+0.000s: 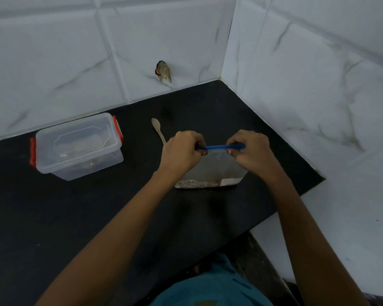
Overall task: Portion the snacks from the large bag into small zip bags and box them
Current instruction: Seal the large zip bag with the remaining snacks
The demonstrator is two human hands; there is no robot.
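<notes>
Down at the bottom edge, a teal garment point(208, 288) is being worn by the person, and both bare forearms are being stretched forward over the black countertop point(97, 217). Just ahead, a zip bag point(212, 171) is being kept upright on that counter, its printed base resting on the surface near the right-hand edge. Its blue zip strip point(217, 147) is being pinched at both ends. The left hand point(184, 151) is curled round the left end with fingers clenched on the strip. The right hand point(250, 149) is gripping the right end the same way. The strip is being held level between them, and the bag's cloudy body is hanging below. What is inside the bag cannot be told.

Just behind the left hand, a pale wooden spoon point(158, 129) is lying flat, bowl pointing away. Well off to the left, a clear plastic box point(77, 149) with red latches is being left with its lid on. Its contents are too faint to make out. Furthest back, white marbled wall tiles point(75, 51) are meeting at a corner, with a dark ragged patch point(163, 71) showing on them.
</notes>
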